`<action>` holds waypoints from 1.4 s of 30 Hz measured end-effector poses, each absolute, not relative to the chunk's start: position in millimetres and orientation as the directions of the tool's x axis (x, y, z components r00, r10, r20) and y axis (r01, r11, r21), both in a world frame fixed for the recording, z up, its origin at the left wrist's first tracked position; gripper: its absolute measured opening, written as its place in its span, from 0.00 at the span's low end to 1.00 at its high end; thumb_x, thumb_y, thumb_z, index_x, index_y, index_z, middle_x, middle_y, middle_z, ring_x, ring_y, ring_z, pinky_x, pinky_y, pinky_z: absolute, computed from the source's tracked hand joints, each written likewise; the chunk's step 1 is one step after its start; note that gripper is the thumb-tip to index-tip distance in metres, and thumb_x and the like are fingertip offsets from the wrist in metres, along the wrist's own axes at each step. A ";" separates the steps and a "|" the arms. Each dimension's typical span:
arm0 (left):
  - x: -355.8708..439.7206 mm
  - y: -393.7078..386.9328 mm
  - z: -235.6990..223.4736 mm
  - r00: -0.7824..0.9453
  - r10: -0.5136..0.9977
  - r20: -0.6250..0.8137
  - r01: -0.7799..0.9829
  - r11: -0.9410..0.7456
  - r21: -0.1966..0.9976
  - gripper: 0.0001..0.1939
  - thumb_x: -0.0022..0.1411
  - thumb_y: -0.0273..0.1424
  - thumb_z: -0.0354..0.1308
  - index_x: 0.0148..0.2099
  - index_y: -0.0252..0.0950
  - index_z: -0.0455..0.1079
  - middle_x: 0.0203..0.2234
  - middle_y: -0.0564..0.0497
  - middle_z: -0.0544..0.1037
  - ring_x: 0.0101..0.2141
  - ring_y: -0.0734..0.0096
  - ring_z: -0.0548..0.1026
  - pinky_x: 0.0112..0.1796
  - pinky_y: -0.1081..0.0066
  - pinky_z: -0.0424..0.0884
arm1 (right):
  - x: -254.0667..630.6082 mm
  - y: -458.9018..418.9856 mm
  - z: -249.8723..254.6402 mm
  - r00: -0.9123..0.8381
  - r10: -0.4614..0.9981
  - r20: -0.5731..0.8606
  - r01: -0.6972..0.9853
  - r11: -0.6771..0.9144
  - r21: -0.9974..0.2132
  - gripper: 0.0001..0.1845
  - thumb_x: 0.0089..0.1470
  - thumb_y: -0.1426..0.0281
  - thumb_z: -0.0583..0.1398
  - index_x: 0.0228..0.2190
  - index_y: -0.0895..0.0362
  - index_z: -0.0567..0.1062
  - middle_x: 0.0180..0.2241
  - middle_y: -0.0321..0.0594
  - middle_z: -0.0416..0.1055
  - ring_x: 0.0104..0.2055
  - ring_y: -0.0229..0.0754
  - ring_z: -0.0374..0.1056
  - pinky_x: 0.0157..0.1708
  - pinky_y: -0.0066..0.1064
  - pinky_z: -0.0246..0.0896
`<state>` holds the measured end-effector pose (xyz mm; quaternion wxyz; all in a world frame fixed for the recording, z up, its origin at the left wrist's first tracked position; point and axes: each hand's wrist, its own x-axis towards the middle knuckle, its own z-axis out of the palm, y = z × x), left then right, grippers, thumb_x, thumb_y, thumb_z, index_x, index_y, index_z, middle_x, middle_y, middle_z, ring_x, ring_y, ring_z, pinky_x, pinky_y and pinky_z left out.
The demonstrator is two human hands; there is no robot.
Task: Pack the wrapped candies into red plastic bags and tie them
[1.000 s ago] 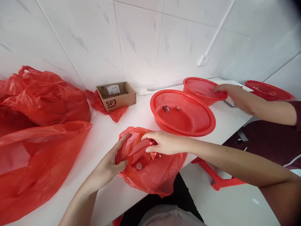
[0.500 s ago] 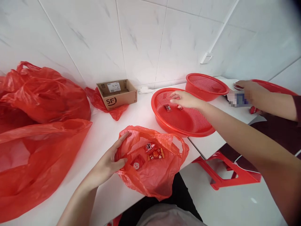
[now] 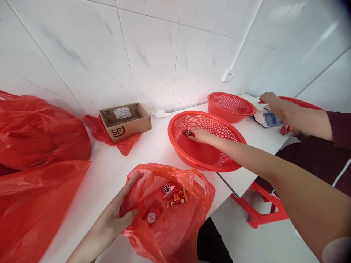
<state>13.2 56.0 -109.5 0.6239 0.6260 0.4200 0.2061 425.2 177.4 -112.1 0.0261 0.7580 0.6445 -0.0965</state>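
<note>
My left hand (image 3: 116, 215) pinches the left rim of a small red plastic bag (image 3: 170, 215) at the table's front edge, holding it apart. Inside lie several small red wrapped packets (image 3: 174, 194). My right hand (image 3: 199, 135) reaches into a large red mesh basket (image 3: 233, 135) beyond the bag. Its fingers rest low on the basket's floor beside a small red packet (image 3: 187, 132). I cannot tell whether the fingers grip that packet.
Big red plastic bags (image 3: 35, 160) heap up on the left. A brown cardboard box (image 3: 125, 121) stands by the tiled wall. A second red basket (image 3: 230, 106) sits behind the first. Another person's arm (image 3: 298, 116) works at the far right near a third basket. A red stool (image 3: 260, 213) stands below.
My right hand left the bag, crossed to the large basket and has sunk to its floor. The left hand kept its hold on the bag. The other person's hand moved right.
</note>
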 end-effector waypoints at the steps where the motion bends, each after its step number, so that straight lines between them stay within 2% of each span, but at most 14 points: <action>1: 13.9 55.7 -109.4 0.563 0.780 -0.272 0.261 0.144 0.955 0.42 0.61 0.38 0.58 0.71 0.47 0.42 0.70 0.52 0.46 0.66 0.52 0.51 0.61 0.58 0.59 | 424.2 178.1 -112.5 0.129 0.976 -0.175 0.982 -0.150 -0.114 0.23 0.62 0.58 0.56 0.54 0.56 0.68 0.53 0.48 0.67 0.50 0.47 0.67 0.49 0.46 0.65; 8: 21.6 52.3 -98.5 0.514 0.809 -0.283 0.222 0.193 0.956 0.44 0.59 0.36 0.58 0.72 0.45 0.41 0.69 0.50 0.49 0.65 0.50 0.56 0.59 0.59 0.63 | 416.9 172.5 -76.2 0.036 0.982 -0.185 0.916 -0.106 -0.388 0.10 0.59 0.72 0.59 0.44 0.58 0.70 0.39 0.42 0.74 0.35 0.38 0.72 0.34 0.30 0.69; 11: 20.7 51.3 -95.7 0.509 0.814 -0.279 0.216 0.194 0.957 0.42 0.60 0.35 0.58 0.71 0.46 0.42 0.69 0.50 0.50 0.64 0.48 0.58 0.58 0.56 0.63 | 393.9 145.6 -40.0 -0.057 0.986 -0.157 0.825 -0.042 -0.564 0.09 0.61 0.68 0.56 0.44 0.55 0.68 0.39 0.40 0.75 0.34 0.36 0.72 0.30 0.26 0.68; 13: 18.6 50.7 -95.7 0.535 0.804 -0.258 0.205 0.173 0.964 0.42 0.60 0.33 0.57 0.71 0.47 0.42 0.69 0.50 0.49 0.63 0.48 0.59 0.59 0.53 0.62 | 367.9 116.1 -17.6 -0.214 0.971 -0.110 0.639 0.054 -0.767 0.11 0.59 0.64 0.58 0.44 0.53 0.69 0.39 0.40 0.75 0.33 0.37 0.72 0.28 0.27 0.67; 14: 17.5 50.3 -95.8 0.550 0.799 -0.245 0.199 0.159 0.967 0.42 0.60 0.32 0.57 0.71 0.47 0.41 0.70 0.50 0.48 0.63 0.48 0.60 0.59 0.52 0.62 | 352.7 99.5 -9.0 -0.284 0.952 -0.111 0.583 0.080 -0.808 0.12 0.58 0.63 0.59 0.43 0.53 0.70 0.37 0.39 0.75 0.32 0.38 0.72 0.27 0.28 0.67; 16: 15.5 49.6 -96.0 0.570 0.791 -0.221 0.193 0.133 0.972 0.42 0.61 0.31 0.56 0.71 0.48 0.40 0.70 0.49 0.47 0.61 0.47 0.62 0.57 0.51 0.64 | 321.8 66.6 1.5 -0.360 0.923 -0.136 0.608 0.121 -0.784 0.14 0.56 0.62 0.61 0.43 0.52 0.72 0.36 0.39 0.75 0.31 0.39 0.72 0.29 0.30 0.67; 19: 13.9 50.2 -95.2 0.589 0.794 -0.153 0.189 0.048 0.981 0.40 0.60 0.28 0.55 0.71 0.48 0.44 0.70 0.51 0.46 0.64 0.50 0.57 0.59 0.54 0.61 | 286.2 29.2 2.8 -0.355 0.928 -0.111 0.796 0.238 -0.556 0.21 0.55 0.59 0.61 0.49 0.50 0.71 0.42 0.42 0.74 0.39 0.46 0.72 0.34 0.36 0.66; 21: 13.5 51.4 -93.8 0.616 0.779 -0.118 0.187 0.001 0.982 0.39 0.60 0.28 0.55 0.70 0.49 0.47 0.70 0.54 0.47 0.66 0.53 0.52 0.61 0.56 0.58 | 276.6 13.8 -0.1 -0.343 0.937 -0.064 0.859 0.286 -0.425 0.23 0.56 0.57 0.60 0.53 0.49 0.69 0.46 0.43 0.73 0.44 0.50 0.71 0.38 0.39 0.66; 25: 9.5 50.6 -88.4 0.660 0.744 -0.107 0.281 -0.112 0.953 0.37 0.62 0.30 0.54 0.70 0.50 0.46 0.70 0.54 0.48 0.67 0.54 0.48 0.62 0.56 0.54 | 288.9 -14.6 -4.4 -0.287 0.954 0.085 0.873 0.297 -0.387 0.19 0.58 0.56 0.59 0.50 0.47 0.72 0.48 0.41 0.72 0.49 0.51 0.68 0.43 0.43 0.65; 27: 3.2 45.7 -85.3 0.636 0.764 -0.110 0.419 -0.222 0.880 0.34 0.64 0.35 0.53 0.69 0.53 0.49 0.70 0.55 0.48 0.67 0.54 0.47 0.63 0.54 0.51 | 302.9 -34.7 -10.2 -0.218 0.965 0.149 0.865 0.261 -0.428 0.17 0.58 0.57 0.59 0.48 0.45 0.73 0.48 0.40 0.72 0.50 0.50 0.68 0.44 0.44 0.65; 29: -6.1 37.1 -82.9 0.565 0.816 -0.123 0.584 -0.289 0.759 0.28 0.65 0.41 0.52 0.67 0.55 0.55 0.70 0.56 0.45 0.66 0.50 0.51 0.61 0.52 0.55 | 316.6 -56.8 -21.9 -0.114 0.978 0.176 0.853 0.187 -0.487 0.17 0.58 0.57 0.59 0.49 0.43 0.72 0.50 0.38 0.71 0.51 0.49 0.68 0.46 0.44 0.66; 33: -22.6 13.4 -80.6 0.479 0.871 -0.109 0.760 -0.350 0.548 0.22 0.65 0.48 0.50 0.60 0.57 0.65 0.70 0.57 0.41 0.61 0.47 0.61 0.55 0.50 0.66 | 331.9 -89.4 -58.3 0.102 0.990 0.093 0.764 -0.018 -0.644 0.21 0.56 0.56 0.60 0.52 0.43 0.69 0.51 0.40 0.70 0.47 0.49 0.70 0.41 0.43 0.69; 38: -10.5 -11.2 -81.6 0.519 0.854 0.025 0.810 -0.502 0.303 0.21 0.63 0.48 0.52 0.55 0.51 0.71 0.66 0.47 0.53 0.59 0.44 0.63 0.53 0.47 0.66 | 316.0 -95.2 -86.8 0.172 0.984 0.049 0.553 -0.056 -0.831 0.20 0.59 0.59 0.58 0.52 0.46 0.65 0.42 0.40 0.72 0.38 0.43 0.71 0.38 0.38 0.69; 42: 8.6 -15.9 -86.4 0.405 0.911 0.076 0.903 -0.412 0.127 0.18 0.63 0.46 0.52 0.44 0.40 0.74 0.58 0.39 0.66 0.56 0.44 0.66 0.48 0.49 0.70 | 292.4 -95.2 -79.7 0.064 0.996 0.065 0.421 0.032 -0.907 0.17 0.60 0.61 0.58 0.50 0.46 0.67 0.37 0.38 0.71 0.37 0.42 0.70 0.38 0.35 0.68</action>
